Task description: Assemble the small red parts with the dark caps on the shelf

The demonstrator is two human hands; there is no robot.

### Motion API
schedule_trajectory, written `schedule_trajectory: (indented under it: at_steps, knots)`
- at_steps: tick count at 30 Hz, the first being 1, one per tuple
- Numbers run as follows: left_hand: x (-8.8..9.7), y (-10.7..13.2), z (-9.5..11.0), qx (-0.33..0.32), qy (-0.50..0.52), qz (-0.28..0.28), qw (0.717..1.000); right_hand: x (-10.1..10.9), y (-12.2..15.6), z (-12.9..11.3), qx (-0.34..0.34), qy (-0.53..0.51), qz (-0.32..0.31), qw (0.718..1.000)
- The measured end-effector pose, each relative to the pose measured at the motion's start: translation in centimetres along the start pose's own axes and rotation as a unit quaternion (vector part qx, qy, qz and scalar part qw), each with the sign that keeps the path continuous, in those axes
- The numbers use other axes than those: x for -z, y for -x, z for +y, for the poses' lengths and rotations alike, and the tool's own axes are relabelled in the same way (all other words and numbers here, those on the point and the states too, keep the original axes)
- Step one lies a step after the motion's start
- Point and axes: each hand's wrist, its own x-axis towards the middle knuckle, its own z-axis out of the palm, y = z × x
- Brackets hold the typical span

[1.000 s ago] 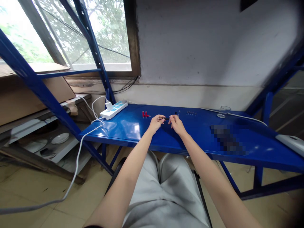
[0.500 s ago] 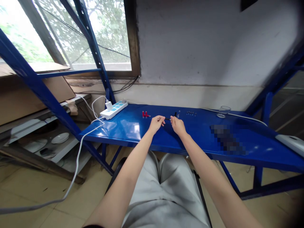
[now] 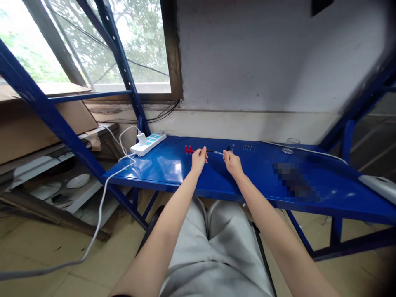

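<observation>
Above the blue table point(image 3: 161, 165), my left hand point(image 3: 199, 160) is pinched on a thin black rod that looks like a pen refill point(image 3: 210, 151), its end pointing right. Facing it, my right hand point(image 3: 232, 161) grips a thin clear tube like a pen barrel point(image 3: 219, 153), pointing left. A small gap separates the two tips. Just left of my left hand are red cap-like pieces point(image 3: 187, 149). Behind my right hand stands a small black piece point(image 3: 228, 148), with a little clear piece point(image 3: 233, 146) beside it. Farther right, several tiny pieces point(image 3: 249, 148) lie in rows.
A white power strip point(image 3: 148, 144) with a plugged-in cable sits at the table's left end. Toward the right are a clear glass point(image 3: 291, 146), a blurred-out dark object point(image 3: 295, 181) and a white device point(image 3: 379, 186). Blue frame posts point(image 3: 119, 53) rise at the left.
My hands have drawn apart, the left one shifting left. The black rod and the clear tube now show separately, with a gap between them.
</observation>
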Motion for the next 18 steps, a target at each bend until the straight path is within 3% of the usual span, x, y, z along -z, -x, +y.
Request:
schedule_trajectory:
  at_steps: [3, 9, 18]
  knots:
    - [-0.1, 0.1, 0.0, 0.0, -0.016, -0.021, 1.0, 0.0, -0.1, 0.0, -0.014, -0.035, 0.023, 0.999]
    - [-0.4, 0.6, 0.2, 0.009, -0.024, -0.142, 0.989, -0.6, -0.4, 0.1, 0.032, -0.107, 0.023, 0.994]
    - [-0.4, 0.3, -0.1, -0.003, 0.003, -0.136, 0.991, -1.3, -0.4, 0.6, 0.012, -0.136, -0.096, 0.986]
